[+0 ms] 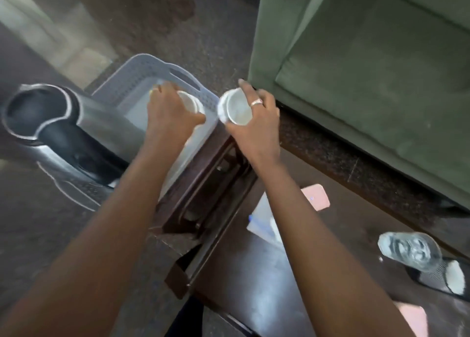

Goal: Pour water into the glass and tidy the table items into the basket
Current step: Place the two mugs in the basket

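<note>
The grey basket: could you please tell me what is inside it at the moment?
Inside the grey basket, the left hand holds a white cup over the pale floor. The hand and forearm cover part of the interior, so anything beneath them is hidden.

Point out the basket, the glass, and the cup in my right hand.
basket [152, 68], head view, far rim.
glass [409, 251], head view, clear body.
cup in the right hand [237, 107], head view, open mouth.

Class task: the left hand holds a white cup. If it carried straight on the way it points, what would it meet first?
Probably the grey basket: the left hand with its white cup points toward the far wall, though depth is unclear.
</note>
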`<action>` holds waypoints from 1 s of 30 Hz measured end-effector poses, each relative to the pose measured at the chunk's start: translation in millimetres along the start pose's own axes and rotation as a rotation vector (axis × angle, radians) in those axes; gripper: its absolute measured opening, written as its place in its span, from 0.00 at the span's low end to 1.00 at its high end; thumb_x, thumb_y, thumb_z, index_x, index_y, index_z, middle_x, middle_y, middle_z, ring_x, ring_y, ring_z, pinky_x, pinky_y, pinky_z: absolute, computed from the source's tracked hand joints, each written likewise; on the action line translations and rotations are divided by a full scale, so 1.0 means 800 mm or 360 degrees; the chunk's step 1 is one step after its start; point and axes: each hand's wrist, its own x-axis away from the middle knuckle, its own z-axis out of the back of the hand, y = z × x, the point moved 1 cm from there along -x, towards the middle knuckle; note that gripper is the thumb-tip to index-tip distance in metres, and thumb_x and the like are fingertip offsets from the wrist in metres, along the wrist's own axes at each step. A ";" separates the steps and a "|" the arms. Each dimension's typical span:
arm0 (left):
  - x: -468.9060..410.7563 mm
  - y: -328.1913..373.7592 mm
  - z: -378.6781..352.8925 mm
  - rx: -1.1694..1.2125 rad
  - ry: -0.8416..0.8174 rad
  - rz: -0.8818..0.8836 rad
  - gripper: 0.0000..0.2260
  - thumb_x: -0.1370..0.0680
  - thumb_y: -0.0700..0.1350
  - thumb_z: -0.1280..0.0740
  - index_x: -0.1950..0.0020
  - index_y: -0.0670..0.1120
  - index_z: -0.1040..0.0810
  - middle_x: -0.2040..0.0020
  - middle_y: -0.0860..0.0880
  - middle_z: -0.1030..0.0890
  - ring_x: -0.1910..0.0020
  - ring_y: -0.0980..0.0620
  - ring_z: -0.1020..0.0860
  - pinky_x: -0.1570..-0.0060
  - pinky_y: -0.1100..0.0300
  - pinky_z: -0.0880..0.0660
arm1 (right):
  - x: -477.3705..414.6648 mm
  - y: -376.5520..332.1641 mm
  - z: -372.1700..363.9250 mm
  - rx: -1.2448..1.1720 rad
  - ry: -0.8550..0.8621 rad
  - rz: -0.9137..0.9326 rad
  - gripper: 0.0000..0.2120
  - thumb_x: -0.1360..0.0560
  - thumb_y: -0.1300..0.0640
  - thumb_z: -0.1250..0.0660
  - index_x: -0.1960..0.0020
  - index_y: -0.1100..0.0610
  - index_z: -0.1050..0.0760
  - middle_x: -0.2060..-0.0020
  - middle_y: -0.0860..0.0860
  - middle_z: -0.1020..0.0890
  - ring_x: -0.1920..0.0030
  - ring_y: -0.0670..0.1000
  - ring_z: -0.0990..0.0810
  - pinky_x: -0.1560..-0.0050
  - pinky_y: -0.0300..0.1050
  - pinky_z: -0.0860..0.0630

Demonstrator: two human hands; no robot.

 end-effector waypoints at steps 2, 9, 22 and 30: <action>-0.042 -0.025 0.006 0.0011 0.0062 0.0141 0.30 0.33 0.44 0.25 0.35 0.39 0.32 0.35 0.39 0.31 0.35 0.42 0.33 0.37 0.53 0.35 | -0.027 -0.027 -0.037 -0.0012 -0.0108 0.0034 0.35 0.35 0.55 0.27 0.30 0.50 0.35 0.38 0.55 0.30 0.40 0.58 0.30 0.36 0.51 0.32; -0.111 -0.077 -0.023 0.0083 0.0102 0.0592 0.25 0.29 0.39 0.28 0.34 0.41 0.32 0.33 0.40 0.33 0.33 0.42 0.34 0.39 0.52 0.31 | -0.086 -0.047 -0.156 0.0333 -0.0474 0.0057 0.37 0.36 0.52 0.25 0.32 0.57 0.37 0.37 0.56 0.30 0.38 0.61 0.32 0.40 0.50 0.32; -0.143 -0.138 -0.072 0.0216 0.0766 0.0717 0.19 0.20 0.37 0.46 0.29 0.41 0.37 0.26 0.41 0.40 0.26 0.43 0.44 0.28 0.58 0.52 | -0.130 -0.054 -0.247 0.0511 -0.0595 0.0172 0.27 0.31 0.57 0.28 0.35 0.61 0.34 0.38 0.59 0.31 0.38 0.61 0.30 0.39 0.50 0.31; -0.111 -0.131 -0.081 0.0415 0.0812 0.0387 0.23 0.22 0.40 0.39 0.28 0.39 0.39 0.26 0.40 0.42 0.28 0.49 0.42 0.28 0.65 0.48 | -0.125 -0.061 -0.248 0.0449 -0.0543 0.0154 0.30 0.30 0.56 0.28 0.33 0.59 0.36 0.38 0.56 0.31 0.36 0.59 0.31 0.38 0.50 0.31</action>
